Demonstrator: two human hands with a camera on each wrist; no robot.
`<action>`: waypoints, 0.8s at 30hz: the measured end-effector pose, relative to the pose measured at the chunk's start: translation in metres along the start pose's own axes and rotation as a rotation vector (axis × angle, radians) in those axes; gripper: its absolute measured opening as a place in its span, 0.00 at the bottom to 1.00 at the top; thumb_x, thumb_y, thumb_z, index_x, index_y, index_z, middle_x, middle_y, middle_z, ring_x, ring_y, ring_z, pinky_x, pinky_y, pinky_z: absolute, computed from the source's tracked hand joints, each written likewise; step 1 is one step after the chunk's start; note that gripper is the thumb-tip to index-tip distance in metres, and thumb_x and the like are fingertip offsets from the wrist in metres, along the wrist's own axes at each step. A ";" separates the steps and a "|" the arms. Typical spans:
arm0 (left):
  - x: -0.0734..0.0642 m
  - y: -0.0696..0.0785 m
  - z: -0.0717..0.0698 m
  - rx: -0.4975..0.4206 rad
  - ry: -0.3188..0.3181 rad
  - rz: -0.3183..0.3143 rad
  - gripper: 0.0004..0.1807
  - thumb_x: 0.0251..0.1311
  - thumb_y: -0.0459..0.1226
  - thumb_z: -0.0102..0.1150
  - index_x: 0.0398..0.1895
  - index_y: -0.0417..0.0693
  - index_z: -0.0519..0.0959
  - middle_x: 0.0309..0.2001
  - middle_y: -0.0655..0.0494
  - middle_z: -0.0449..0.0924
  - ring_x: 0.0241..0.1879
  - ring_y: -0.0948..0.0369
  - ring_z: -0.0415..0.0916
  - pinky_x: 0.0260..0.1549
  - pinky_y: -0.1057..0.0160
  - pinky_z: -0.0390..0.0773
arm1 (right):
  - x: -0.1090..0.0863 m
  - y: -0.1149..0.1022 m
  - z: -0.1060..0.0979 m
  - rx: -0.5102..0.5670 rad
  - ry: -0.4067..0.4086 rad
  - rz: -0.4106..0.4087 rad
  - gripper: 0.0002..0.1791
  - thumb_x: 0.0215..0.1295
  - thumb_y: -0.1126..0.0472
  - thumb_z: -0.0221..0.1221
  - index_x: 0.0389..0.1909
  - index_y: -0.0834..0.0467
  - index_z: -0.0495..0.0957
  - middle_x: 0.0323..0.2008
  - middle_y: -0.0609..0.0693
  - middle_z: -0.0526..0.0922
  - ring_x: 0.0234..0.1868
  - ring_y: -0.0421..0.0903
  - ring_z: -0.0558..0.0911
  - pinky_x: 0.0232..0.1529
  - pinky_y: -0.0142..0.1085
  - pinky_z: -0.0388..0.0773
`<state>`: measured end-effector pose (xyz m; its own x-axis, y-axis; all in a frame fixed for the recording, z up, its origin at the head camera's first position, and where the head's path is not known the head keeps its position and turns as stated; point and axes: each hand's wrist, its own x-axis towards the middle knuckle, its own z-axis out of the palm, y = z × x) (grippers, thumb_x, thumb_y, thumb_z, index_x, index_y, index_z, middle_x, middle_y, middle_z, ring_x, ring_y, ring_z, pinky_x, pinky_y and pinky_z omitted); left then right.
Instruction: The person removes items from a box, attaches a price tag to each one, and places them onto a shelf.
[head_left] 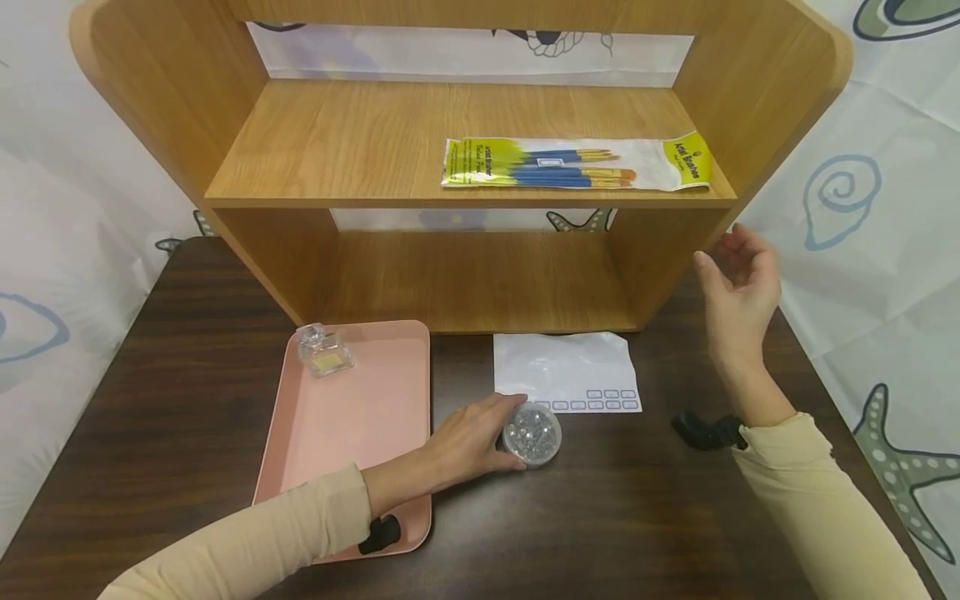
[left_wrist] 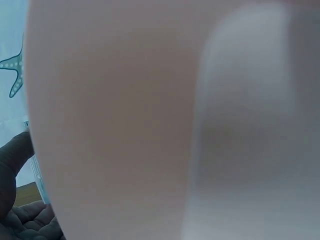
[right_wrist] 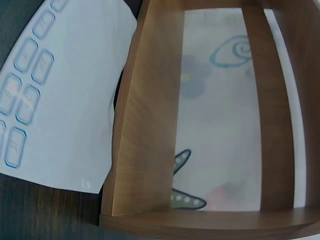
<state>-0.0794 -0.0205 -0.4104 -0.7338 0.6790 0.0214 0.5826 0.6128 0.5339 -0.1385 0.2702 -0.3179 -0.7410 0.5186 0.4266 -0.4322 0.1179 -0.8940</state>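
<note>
My left hand (head_left: 468, 437) grips a round clear container (head_left: 532, 433) of small shiny silvery pieces, thumb at its near side and fingers at its far side. The container is at the near edge of a white sheet (head_left: 562, 367) printed with small blue label frames. In the left wrist view, a blurred pale surface hides most of the scene; part of the hand (left_wrist: 20, 165) shows at the left edge. Beside the right side panel of the wooden shelf (head_left: 480, 275), my right hand (head_left: 742, 300) is raised with loosely bent fingers, holding nothing visible. The right wrist view does not show that hand.
A pink tray (head_left: 367, 392) lies on the dark table (head_left: 135, 400) under my left forearm. A small glass bottle (head_left: 326, 354) rests at its far left corner. On the shelf's upper board lies a packet of artist brushes (head_left: 577, 164). Patterned white cloth (head_left: 892, 275) hangs behind.
</note>
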 end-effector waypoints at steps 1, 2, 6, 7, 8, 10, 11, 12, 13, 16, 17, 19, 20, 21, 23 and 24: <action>0.000 0.000 0.000 0.001 0.000 0.002 0.43 0.40 0.48 0.75 0.61 0.42 0.69 0.49 0.47 0.78 0.45 0.54 0.79 0.40 0.54 0.79 | 0.002 0.002 0.000 -0.027 -0.003 0.003 0.20 0.53 0.75 0.61 0.49 0.64 0.74 0.44 0.51 0.76 0.49 0.47 0.76 0.46 0.26 0.75; 0.000 0.000 0.000 0.002 0.000 0.005 0.43 0.40 0.48 0.75 0.61 0.42 0.69 0.49 0.48 0.78 0.45 0.54 0.79 0.40 0.54 0.79 | 0.004 0.002 0.000 -0.065 -0.008 0.004 0.20 0.54 0.74 0.61 0.49 0.64 0.75 0.43 0.50 0.77 0.48 0.46 0.76 0.46 0.26 0.75; 0.000 -0.001 0.000 0.001 -0.003 0.015 0.43 0.41 0.48 0.74 0.61 0.42 0.69 0.47 0.49 0.78 0.44 0.55 0.79 0.39 0.55 0.79 | 0.009 0.005 0.002 -0.209 -0.020 -0.015 0.17 0.56 0.71 0.61 0.49 0.64 0.78 0.40 0.45 0.80 0.43 0.41 0.77 0.45 0.25 0.74; 0.000 -0.001 0.001 -0.001 -0.004 0.017 0.43 0.41 0.48 0.74 0.61 0.42 0.69 0.47 0.49 0.78 0.44 0.55 0.79 0.39 0.55 0.79 | 0.009 0.005 0.002 -0.234 -0.024 -0.024 0.17 0.56 0.71 0.61 0.49 0.64 0.78 0.40 0.46 0.81 0.42 0.40 0.78 0.44 0.26 0.74; 0.001 -0.001 0.001 -0.002 -0.004 0.019 0.43 0.41 0.48 0.74 0.61 0.42 0.69 0.47 0.49 0.78 0.44 0.56 0.78 0.39 0.55 0.79 | 0.010 0.005 0.003 -0.260 -0.028 -0.028 0.17 0.57 0.70 0.61 0.49 0.64 0.78 0.40 0.47 0.82 0.42 0.39 0.78 0.44 0.26 0.73; 0.001 -0.001 0.001 -0.005 -0.005 0.022 0.42 0.41 0.48 0.74 0.61 0.42 0.69 0.47 0.50 0.78 0.43 0.56 0.78 0.39 0.56 0.79 | 0.011 0.006 0.003 -0.296 -0.034 -0.033 0.17 0.57 0.70 0.60 0.49 0.65 0.79 0.42 0.50 0.84 0.41 0.38 0.79 0.43 0.25 0.74; 0.001 -0.001 0.001 -0.007 -0.007 0.021 0.42 0.41 0.48 0.74 0.61 0.42 0.69 0.47 0.50 0.78 0.43 0.57 0.78 0.39 0.56 0.79 | 0.011 0.006 0.004 -0.311 -0.041 -0.035 0.17 0.58 0.70 0.60 0.49 0.65 0.79 0.43 0.51 0.84 0.41 0.38 0.80 0.42 0.24 0.74; 0.001 -0.001 0.001 -0.010 -0.008 0.022 0.43 0.41 0.48 0.74 0.61 0.42 0.69 0.46 0.50 0.78 0.43 0.57 0.78 0.39 0.56 0.79 | 0.012 0.006 0.004 -0.321 -0.045 -0.033 0.16 0.58 0.70 0.59 0.49 0.65 0.79 0.44 0.53 0.84 0.41 0.38 0.80 0.42 0.24 0.75; 0.002 -0.001 0.001 -0.011 -0.008 0.022 0.43 0.41 0.48 0.74 0.61 0.42 0.69 0.46 0.51 0.78 0.43 0.57 0.78 0.39 0.56 0.79 | 0.012 0.007 0.004 -0.327 -0.048 -0.030 0.16 0.58 0.70 0.59 0.49 0.65 0.79 0.46 0.55 0.84 0.42 0.38 0.81 0.42 0.24 0.75; 0.002 -0.002 0.001 -0.012 -0.011 0.022 0.42 0.41 0.49 0.74 0.61 0.43 0.69 0.46 0.51 0.77 0.42 0.57 0.78 0.39 0.57 0.79 | 0.012 0.008 0.005 -0.349 -0.055 -0.037 0.16 0.59 0.71 0.58 0.49 0.65 0.79 0.47 0.57 0.83 0.43 0.38 0.81 0.42 0.23 0.76; 0.002 -0.002 0.001 -0.012 -0.011 0.022 0.42 0.40 0.49 0.74 0.61 0.43 0.69 0.46 0.51 0.77 0.43 0.57 0.78 0.39 0.56 0.79 | 0.012 0.009 0.005 -0.355 -0.055 -0.039 0.15 0.59 0.71 0.58 0.49 0.65 0.79 0.47 0.57 0.83 0.42 0.38 0.81 0.42 0.23 0.76; 0.002 -0.003 0.000 -0.012 -0.011 0.021 0.42 0.40 0.49 0.74 0.60 0.43 0.70 0.47 0.51 0.77 0.43 0.57 0.78 0.40 0.56 0.79 | 0.013 0.010 0.005 -0.377 -0.057 -0.046 0.15 0.60 0.71 0.57 0.49 0.65 0.79 0.47 0.58 0.83 0.42 0.37 0.81 0.41 0.23 0.75; 0.002 -0.004 0.000 -0.015 -0.013 0.020 0.42 0.40 0.49 0.74 0.60 0.44 0.70 0.47 0.52 0.77 0.43 0.57 0.78 0.40 0.56 0.79 | 0.013 0.010 0.005 -0.385 -0.059 -0.048 0.15 0.60 0.70 0.57 0.49 0.65 0.79 0.47 0.58 0.83 0.42 0.36 0.81 0.41 0.23 0.75; 0.002 -0.004 0.000 -0.021 -0.013 0.018 0.42 0.39 0.49 0.75 0.59 0.44 0.70 0.47 0.52 0.77 0.44 0.57 0.78 0.40 0.55 0.79 | 0.013 0.011 0.005 -0.394 -0.060 -0.050 0.15 0.60 0.70 0.57 0.49 0.65 0.79 0.47 0.58 0.83 0.42 0.36 0.81 0.41 0.23 0.75; 0.002 -0.005 0.000 -0.041 -0.016 0.016 0.41 0.39 0.48 0.75 0.59 0.44 0.71 0.48 0.52 0.77 0.45 0.56 0.78 0.41 0.55 0.79 | 0.013 0.012 0.005 -0.402 -0.061 -0.048 0.14 0.61 0.70 0.58 0.48 0.64 0.80 0.46 0.58 0.83 0.41 0.35 0.81 0.40 0.22 0.75; 0.003 -0.006 0.000 -0.052 -0.018 0.015 0.41 0.38 0.48 0.75 0.59 0.44 0.71 0.48 0.51 0.77 0.46 0.56 0.77 0.42 0.54 0.78 | 0.013 0.013 0.006 -0.403 -0.063 -0.049 0.14 0.61 0.70 0.58 0.48 0.65 0.80 0.46 0.59 0.83 0.41 0.35 0.81 0.40 0.22 0.75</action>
<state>-0.0847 -0.0224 -0.4132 -0.7181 0.6957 0.0150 0.5744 0.5805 0.5771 -0.1567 0.2739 -0.3228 -0.7600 0.4527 0.4664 -0.2413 0.4698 -0.8492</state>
